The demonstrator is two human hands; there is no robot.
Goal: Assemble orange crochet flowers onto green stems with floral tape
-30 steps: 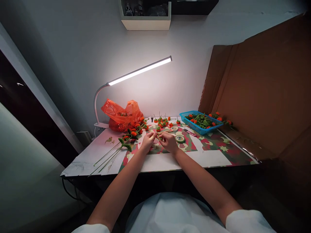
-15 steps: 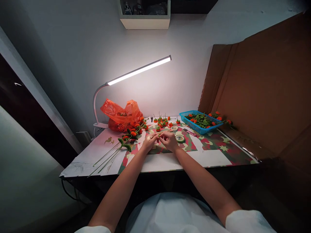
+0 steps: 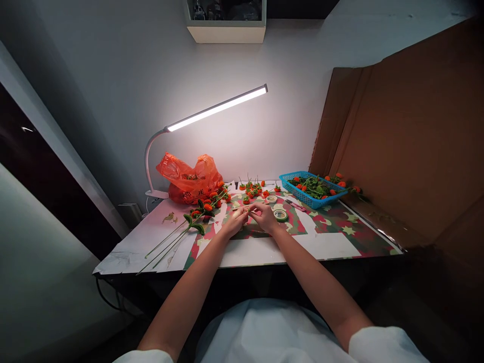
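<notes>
My left hand (image 3: 236, 222) and my right hand (image 3: 263, 218) meet fingertip to fingertip above the front middle of the table. Both are closed in a pinch around a tiny greenish piece (image 3: 248, 210), mostly hidden by the fingers and too small to name. Just behind the fingers lies a thin tan stick (image 3: 236, 208). A green roll of tape (image 3: 280, 216) rests right of my right hand, with a smaller pale roll (image 3: 271, 199) behind it. Several small orange flower heads with green bases (image 3: 252, 190) stand beyond my hands.
Long-stemmed orange flowers (image 3: 207, 207) lie at left beside a red plastic bag (image 3: 191, 181). A blue basket (image 3: 315, 201) of greenery and orange flowers stands back right, near a pink cutter (image 3: 296, 205). A lamp (image 3: 217, 108) reaches overhead; cardboard (image 3: 397, 131) walls the right side.
My fingertips have shifted slightly while staying pinched together over the same spot. The things on the table lie as before.
</notes>
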